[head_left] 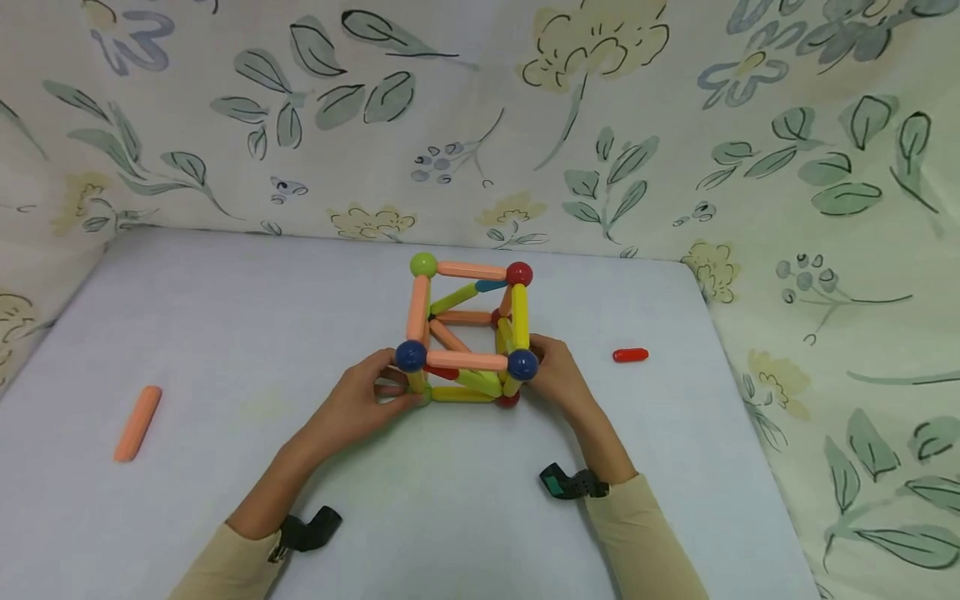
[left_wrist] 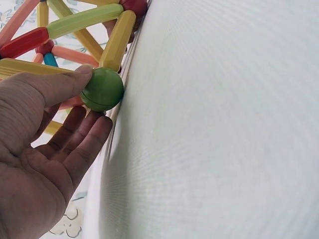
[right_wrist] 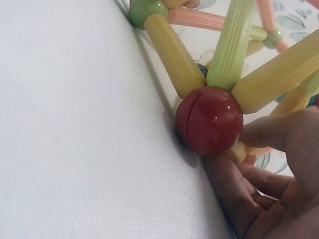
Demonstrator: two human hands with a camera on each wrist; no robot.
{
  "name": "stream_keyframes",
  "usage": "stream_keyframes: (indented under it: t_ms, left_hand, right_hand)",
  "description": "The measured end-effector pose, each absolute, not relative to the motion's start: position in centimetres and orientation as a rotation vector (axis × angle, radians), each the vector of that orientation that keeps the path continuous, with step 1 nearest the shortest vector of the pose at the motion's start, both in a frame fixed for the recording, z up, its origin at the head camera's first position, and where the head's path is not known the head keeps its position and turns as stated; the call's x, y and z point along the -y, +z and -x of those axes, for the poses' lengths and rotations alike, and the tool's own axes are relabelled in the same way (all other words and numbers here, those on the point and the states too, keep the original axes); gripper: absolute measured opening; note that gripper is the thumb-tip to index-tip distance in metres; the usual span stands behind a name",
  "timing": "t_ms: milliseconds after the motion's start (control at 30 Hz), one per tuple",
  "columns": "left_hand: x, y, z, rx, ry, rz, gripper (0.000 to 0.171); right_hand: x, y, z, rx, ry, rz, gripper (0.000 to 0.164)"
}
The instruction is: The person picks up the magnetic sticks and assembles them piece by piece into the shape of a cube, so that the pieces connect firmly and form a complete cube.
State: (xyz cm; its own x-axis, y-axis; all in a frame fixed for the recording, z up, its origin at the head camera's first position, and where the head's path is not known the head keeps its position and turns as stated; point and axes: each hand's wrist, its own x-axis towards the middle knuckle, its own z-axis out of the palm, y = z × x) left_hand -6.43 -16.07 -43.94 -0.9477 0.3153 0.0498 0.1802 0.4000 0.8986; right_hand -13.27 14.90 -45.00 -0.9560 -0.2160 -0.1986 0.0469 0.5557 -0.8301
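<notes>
A cube-shaped frame of magnetic building sticks and balls (head_left: 467, 361) stands on the white table. Its sticks are orange, yellow, lime, red and blue, and some run diagonally. Blue balls top its near corners; a lime ball and a red ball top the far ones. At the near lower left corner my left hand (head_left: 358, 410) pinches the green ball (left_wrist: 102, 89) between thumb and fingers. My right hand (head_left: 561, 379) holds the near lower right corner, thumb and fingers around the red ball (right_wrist: 209, 121). Part of the right hand's fingers is hidden behind the frame in the head view.
A loose orange stick (head_left: 138, 423) lies on the table at the left. To the right of the frame is a short red stick (head_left: 631, 355). Floral cloth (head_left: 465, 125) hangs behind the white table (head_left: 247, 300) and along its sides.
</notes>
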Motion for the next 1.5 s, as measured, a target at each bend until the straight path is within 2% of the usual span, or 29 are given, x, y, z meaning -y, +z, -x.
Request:
stream_keyframes:
  t_ms: [233,667,900,1200,1500]
  left_hand:
    - [16.4,-43.9,6.6,-2.546,1.585,-0.418,0.045]
    - [18.3,-42.3,5.7,-2.629,1.413,-0.395,0.048]
    - [22.8,-41.5,3.5,-2.888,1.226,-0.256,0.039]
    - [30.6,-41.8,-0.2,-3.048,1.012,0.065,0.047]
    - [34.9,-42.8,-1.4,-3.173,0.770,0.266,0.045]
  right_hand:
    - [-14.8,-45.0,14.1,-2.507,-1.366,0.163,0.058]
    - [-14.5,-45.0,14.1,-2.506,-1.387,0.174,0.054]
    - [-14.3,-45.3,13.6,-2.516,-1.356,0.092,0.056]
    - [-14.1,-45.8,13.3,-2.478,-1.400,0.082,0.054]
    - [-15.0,-45.4,13.5,-2.480,-1.402,0.058,0.056]
